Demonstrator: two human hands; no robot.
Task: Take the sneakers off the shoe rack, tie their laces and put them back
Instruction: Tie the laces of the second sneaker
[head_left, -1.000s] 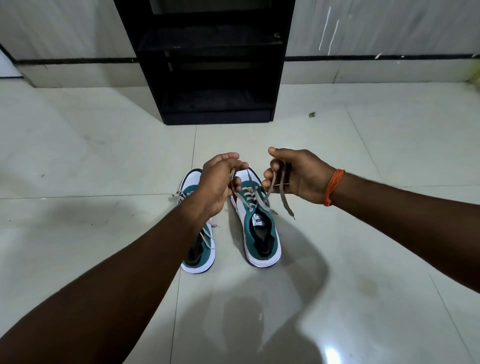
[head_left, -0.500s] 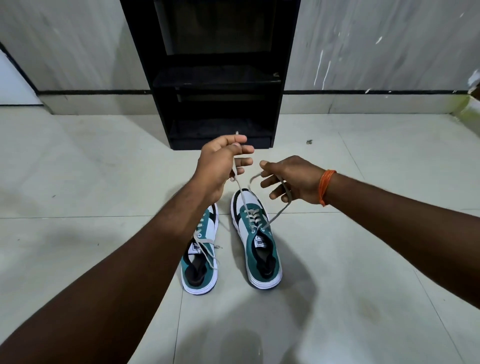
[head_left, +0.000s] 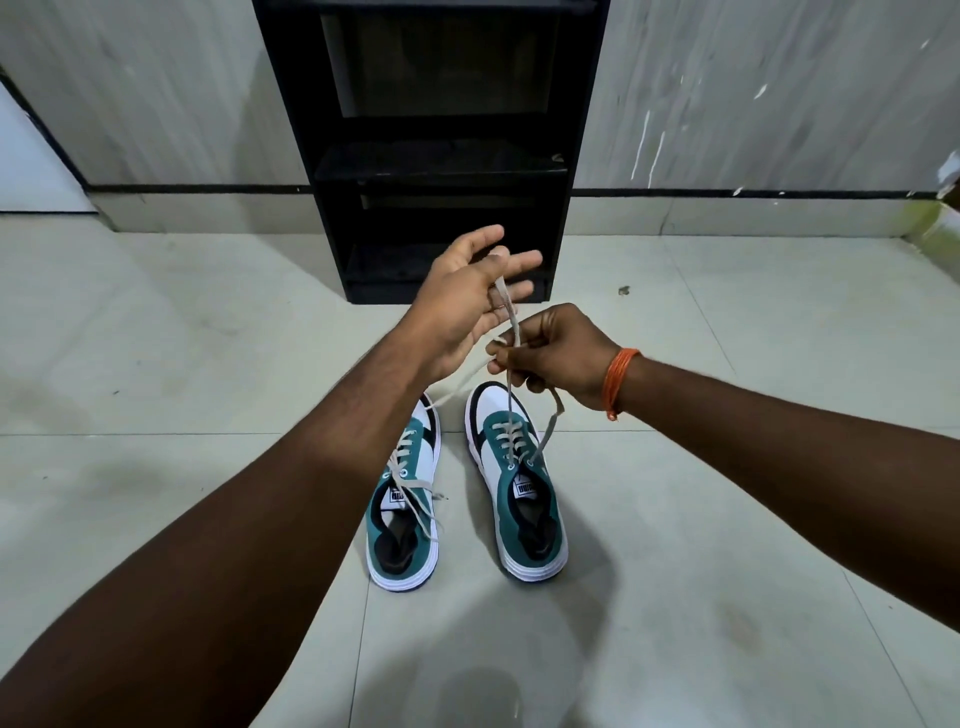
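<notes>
Two teal-and-white sneakers stand side by side on the floor, toes pointing away from me. The right sneaker (head_left: 519, 499) has its grey laces (head_left: 511, 322) pulled up into the air. My right hand (head_left: 561, 358) pinches both lace strands just above the shoe's toe. My left hand (head_left: 467, 296) is higher, fingers spread, with one lace end running up between its fingers. The left sneaker (head_left: 408, 499) lies partly under my left forearm, its laces loose across the tongue.
A black shoe rack (head_left: 431, 171) with bare shelves stands against the grey wall straight ahead. Pale floor tiles (head_left: 727, 519) surround the shoes. An orange thread band (head_left: 618, 379) circles my right wrist.
My right hand has moved left under the left hand and closed on the lace strands. My left hand has spread its fingers. The view has tilted up.
</notes>
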